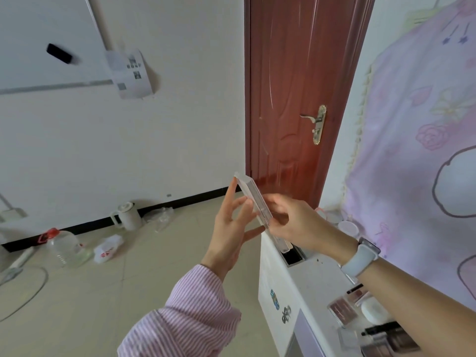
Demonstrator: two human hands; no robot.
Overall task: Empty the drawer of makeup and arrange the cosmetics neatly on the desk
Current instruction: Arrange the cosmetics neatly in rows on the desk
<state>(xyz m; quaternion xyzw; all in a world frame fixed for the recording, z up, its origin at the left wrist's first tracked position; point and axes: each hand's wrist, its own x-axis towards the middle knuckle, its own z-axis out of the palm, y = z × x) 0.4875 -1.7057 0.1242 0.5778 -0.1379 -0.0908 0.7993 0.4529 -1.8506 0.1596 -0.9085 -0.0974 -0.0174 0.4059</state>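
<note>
A flat, clear makeup palette [253, 195] is held edge-on in the air above the far end of the white desk [313, 282]. My right hand [291, 219] grips its right side with curled fingers. My left hand [231, 222] touches its left face with straight, spread fingers and the thumb under its lower edge. Several cosmetics lie on the desk near me: a pink blush compact [342, 310], a white round case [373, 311], and dark palettes [394, 336]. The drawer is out of sight.
A dark slot [293, 256] opens in the desk top below the palette. Pale jars [347, 228] stand at the desk's far end by a pink printed cloth [417, 163]. A brown door [301, 99] is behind. A kettle [127, 216], a bottle [64, 247] and bags lie on the floor.
</note>
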